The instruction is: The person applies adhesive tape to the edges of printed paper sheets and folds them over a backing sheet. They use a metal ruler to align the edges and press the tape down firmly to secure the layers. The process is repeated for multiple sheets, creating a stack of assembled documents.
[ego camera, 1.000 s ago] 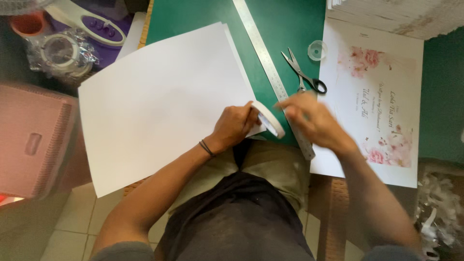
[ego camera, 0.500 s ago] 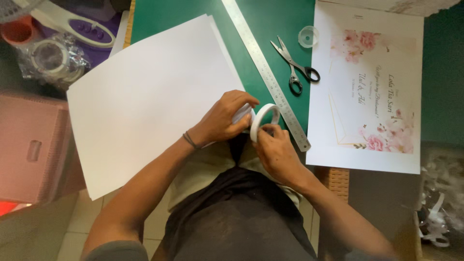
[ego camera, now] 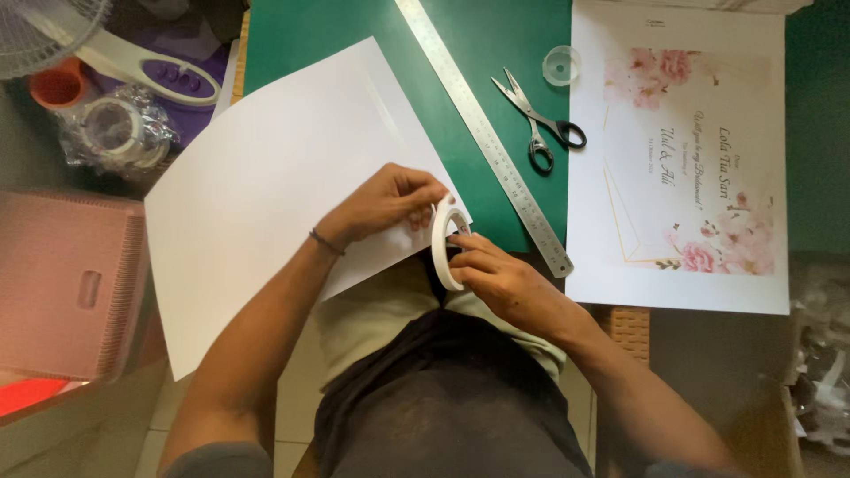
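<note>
The tape roll point(ego camera: 445, 243) stands on edge between both hands, at the near corner of the white sheet point(ego camera: 266, 195). The right hand point(ego camera: 500, 281) holds it from below and the near side, fingers curled close round the rim, with fingertips point(ego camera: 459, 241) pressed at the roll's inner opening. The left hand point(ego camera: 385, 202) lies on the sheet just left of the roll, fingers bent narrow and touching the roll's upper edge; a dark band sits on that wrist.

The sheet spreads left and away from the left fingers, its near part hanging off the green mat point(ego camera: 478, 53) over the lap. Just right of the right fingers, a steel ruler point(ego camera: 482, 133) runs slantwise away across the mat. Beyond it, further from the fingers, lie scissors point(ego camera: 536, 128) with black handles, blades shut, and a small clear round lid point(ego camera: 561, 65) past them. Right of those lies a flowered print point(ego camera: 682, 177). Far left of the left fingers are a pink basket point(ego camera: 66, 283), wrapped tape rolls point(ego camera: 115, 133) and a fan point(ego camera: 53, 35).
</note>
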